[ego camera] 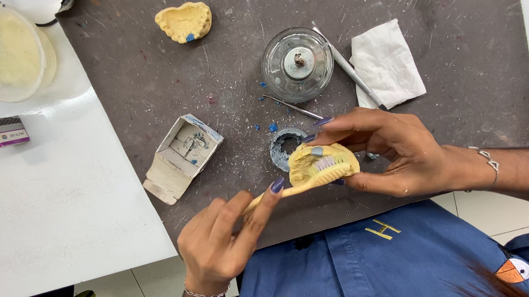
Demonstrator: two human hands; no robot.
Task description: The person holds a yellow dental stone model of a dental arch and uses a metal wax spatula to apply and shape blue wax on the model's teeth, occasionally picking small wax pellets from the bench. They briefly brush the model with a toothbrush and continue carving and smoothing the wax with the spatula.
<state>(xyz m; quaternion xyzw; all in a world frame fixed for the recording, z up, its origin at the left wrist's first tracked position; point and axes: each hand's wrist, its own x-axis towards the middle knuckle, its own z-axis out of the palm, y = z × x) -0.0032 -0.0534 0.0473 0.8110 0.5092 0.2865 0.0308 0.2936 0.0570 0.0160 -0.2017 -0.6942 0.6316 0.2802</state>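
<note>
My right hand (pixel 403 150) grips a yellow plaster dental cast (pixel 311 162) and holds it just above the near edge of a dark grey mat (pixel 463 93). My left hand (pixel 219 244) pinches the handle of a yellow toothbrush (pixel 298 188), index finger stretched along it. The brush head lies against the cast, its pale bristles on the tooth row. A second yellow cast (pixel 185 22) lies on the mat at the far left.
On the mat are a round glass burner (pixel 297 64), a long metal instrument (pixel 350 71), a thin probe (pixel 293 106), a white tissue (pixel 387 62), a grey ring (pixel 286 147) and an open small carton (pixel 183 156). A plastic tub (pixel 6 50) and a small box (pixel 0 132) sit on the white table.
</note>
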